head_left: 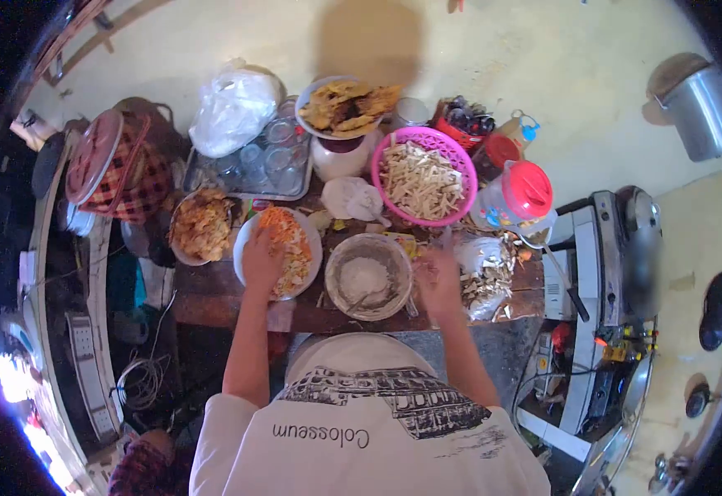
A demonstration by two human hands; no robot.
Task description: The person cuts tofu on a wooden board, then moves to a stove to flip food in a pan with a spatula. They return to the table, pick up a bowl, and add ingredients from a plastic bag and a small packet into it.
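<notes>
A white plate (pixel 315 263) of shredded vegetables (pixel 292 246), orange and pale green, lies on the wooden table. My left hand (pixel 262 258) is over its left half, fingers closed in the shreds. To the right of the plate stands a round bowl (pixel 335 306) holding white flour-like powder (pixel 362 276), with grey-brown wet smears around its inside. Just beyond the bowl's right rim is my right hand (pixel 437 281). Motion blurs its fingers, so I cannot make out their shape or anything in them.
Behind are a pink basket (pixel 470 186) of pale cut strips, a plate of fried pieces (pixel 348 107) and a tray (pixel 282 194) of glasses. A bowl of browned pieces (pixel 201 225) sits left. Pale scraps (pixel 486 285) on plastic lie right, near a red-lidded container (pixel 528 190). Another person's sleeve (pixel 139 467) shows lower left.
</notes>
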